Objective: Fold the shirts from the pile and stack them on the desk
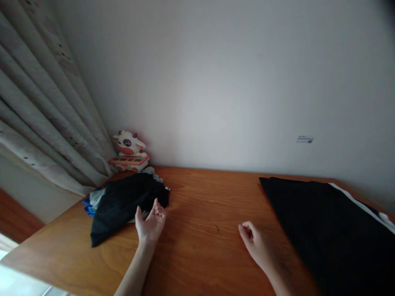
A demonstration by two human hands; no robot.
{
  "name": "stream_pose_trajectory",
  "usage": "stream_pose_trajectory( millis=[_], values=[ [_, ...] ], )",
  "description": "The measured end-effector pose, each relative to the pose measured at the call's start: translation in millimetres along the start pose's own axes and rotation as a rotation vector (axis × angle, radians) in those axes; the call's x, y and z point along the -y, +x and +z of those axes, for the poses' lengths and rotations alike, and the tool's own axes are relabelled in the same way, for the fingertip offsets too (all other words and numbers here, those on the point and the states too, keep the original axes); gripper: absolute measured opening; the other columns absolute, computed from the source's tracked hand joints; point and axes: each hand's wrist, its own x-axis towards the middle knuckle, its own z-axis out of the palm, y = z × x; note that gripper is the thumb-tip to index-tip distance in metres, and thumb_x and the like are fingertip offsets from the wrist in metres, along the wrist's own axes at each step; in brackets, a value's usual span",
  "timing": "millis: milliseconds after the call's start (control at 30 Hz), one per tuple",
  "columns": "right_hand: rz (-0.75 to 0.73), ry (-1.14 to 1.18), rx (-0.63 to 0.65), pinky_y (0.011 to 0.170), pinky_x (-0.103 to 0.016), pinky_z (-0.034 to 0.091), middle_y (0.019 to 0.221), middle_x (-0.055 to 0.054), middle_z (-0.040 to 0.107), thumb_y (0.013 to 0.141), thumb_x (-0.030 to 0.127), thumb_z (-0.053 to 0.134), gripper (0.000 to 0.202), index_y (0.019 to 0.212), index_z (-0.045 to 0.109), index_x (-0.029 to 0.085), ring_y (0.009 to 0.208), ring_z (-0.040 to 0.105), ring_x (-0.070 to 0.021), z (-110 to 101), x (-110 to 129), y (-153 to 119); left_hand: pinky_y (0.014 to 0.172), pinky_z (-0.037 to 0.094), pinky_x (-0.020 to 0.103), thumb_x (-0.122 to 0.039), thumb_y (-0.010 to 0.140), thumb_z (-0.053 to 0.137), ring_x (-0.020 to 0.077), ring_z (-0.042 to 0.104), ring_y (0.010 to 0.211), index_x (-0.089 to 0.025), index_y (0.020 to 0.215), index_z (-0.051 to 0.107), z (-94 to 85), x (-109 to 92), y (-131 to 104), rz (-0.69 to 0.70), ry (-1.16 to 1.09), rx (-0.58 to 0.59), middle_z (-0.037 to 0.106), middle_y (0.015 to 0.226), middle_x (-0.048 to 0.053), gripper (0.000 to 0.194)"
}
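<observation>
My left hand (151, 225) is turned palm up beside a heap of folded clothes, its thumb apart from its partly curled fingers and nothing in it. On top of that heap lies a black garment (123, 199) with a small white tag at its right end. Grey and blue cloth (91, 207) sticks out from under it. Over the table to the right, my right hand (254, 242) is loosely closed, with no object visible in it. Nearest to this hand is a large black cloth (333, 230) spread flat, with a white strip along its far right side.
The brown wooden table (197, 255) meets a pale wall (216, 82) bearing a small printed label (305, 139). A cow-shaped toy keyboard (129, 152) stands in the back left corner, beside a patterned curtain (46, 98). The table's left edge is rounded.
</observation>
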Motion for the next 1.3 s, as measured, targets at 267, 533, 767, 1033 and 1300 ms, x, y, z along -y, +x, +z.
stream_pose_trajectory(
  millis=[267,533,767,1033,1300],
  values=[
    [0.011,0.034,0.055,0.053,-0.029,0.042,0.062,-0.002,0.064,0.092,0.064,0.043,0.044,0.077,0.059,0.026,0.054,0.06,-0.0201,-4,1,0,0.037,0.043,0.016,-0.063,0.098,0.017,0.0078,0.051,0.041,-0.01,0.112,0.062,6.8,-77,13,-0.054,-0.229,-0.234,0.058,0.062,0.0,0.07],
    [0.007,0.049,0.065,0.056,-0.03,0.043,0.063,-0.002,0.065,0.092,0.064,0.043,0.045,0.077,0.059,0.025,0.056,0.061,-0.0202,-4,2,0,0.03,0.028,0.007,-0.017,0.102,0.01,0.0026,0.037,0.029,-0.017,0.074,0.05,18.6,-95,18,-0.002,-0.029,-0.248,0.043,0.049,-0.006,0.049],
    [0.035,0.131,0.023,0.059,-0.031,0.046,0.068,-0.002,0.066,0.091,0.065,0.048,0.043,0.086,0.062,0.024,0.059,0.061,-0.0197,0,-5,2,0.03,0.025,0.01,-0.025,0.101,0.038,0.0035,0.038,0.031,-0.018,0.07,0.05,92.2,-63,1,-0.146,0.32,0.11,0.045,0.048,-0.007,0.034],
    [-0.011,0.346,-0.15,0.094,-0.042,0.054,0.139,-0.013,0.058,0.085,0.054,0.068,0.07,0.144,0.042,0.027,0.123,0.059,-0.0279,0,-8,-4,0.059,0.055,0.033,-0.067,0.088,0.054,0.0227,0.068,0.061,-0.016,0.07,0.07,109.6,-5,-37,-0.634,1.088,1.15,0.072,0.07,0.012,0.056],
    [-0.189,0.038,0.157,0.117,-0.057,0.034,0.154,-0.014,0.046,0.073,0.064,0.078,0.094,0.151,0.041,0.026,0.142,0.041,-0.0361,-11,7,-8,0.094,0.052,0.045,-0.062,0.082,0.061,0.0284,0.067,0.096,-0.023,0.083,0.068,45.8,69,24,0.618,1.503,0.498,0.072,0.093,0.009,0.04]
  ],
)
